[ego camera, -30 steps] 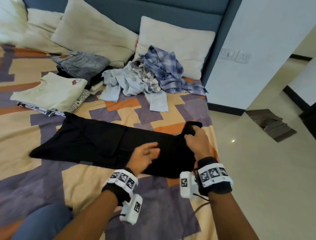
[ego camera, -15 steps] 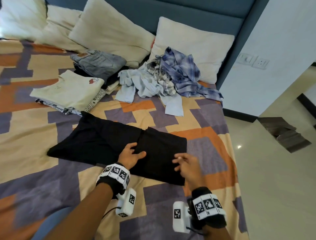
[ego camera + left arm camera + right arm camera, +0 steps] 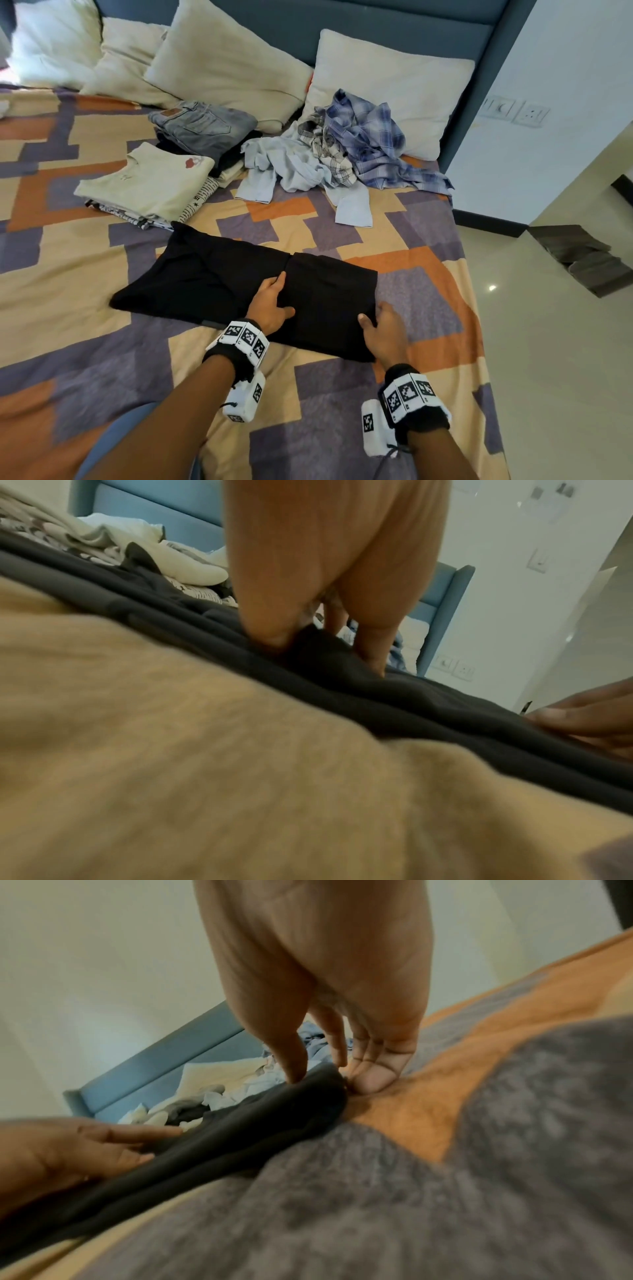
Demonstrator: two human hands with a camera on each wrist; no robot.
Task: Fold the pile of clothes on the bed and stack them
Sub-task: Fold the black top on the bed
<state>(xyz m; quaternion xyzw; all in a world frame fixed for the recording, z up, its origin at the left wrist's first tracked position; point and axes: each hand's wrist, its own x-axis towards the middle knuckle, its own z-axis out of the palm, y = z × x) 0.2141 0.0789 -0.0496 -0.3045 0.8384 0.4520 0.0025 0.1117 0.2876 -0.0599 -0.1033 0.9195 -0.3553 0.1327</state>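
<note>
A black garment (image 3: pixel 212 281) lies spread on the patterned bedspread (image 3: pixel 85 325), its right part folded over onto itself. My left hand (image 3: pixel 270 301) rests flat on its middle, with straight fingers reaching the folded flap's edge. In the left wrist view the left hand (image 3: pixel 325 631) presses thumb and fingers into the black cloth (image 3: pixel 411 710). My right hand (image 3: pixel 380 325) is at the garment's right edge. In the right wrist view the right hand (image 3: pixel 329 1074) has its thumb on top of the dark cloth (image 3: pixel 240 1123) and its fingers at the edge, against the bed.
Folded clothes sit at the back left: a cream shirt stack (image 3: pixel 147 181) and grey jeans (image 3: pixel 202 126). An unfolded heap of blue and checked shirts (image 3: pixel 342 154) lies against the pillows (image 3: pixel 387 85). The bed's right edge (image 3: pixel 479 342) borders a tiled floor with a grey mat (image 3: pixel 582 257).
The right hand laid the garment's right end over the middle, let go, then moved to the new right edge. The left hand settled flat on the middle.
</note>
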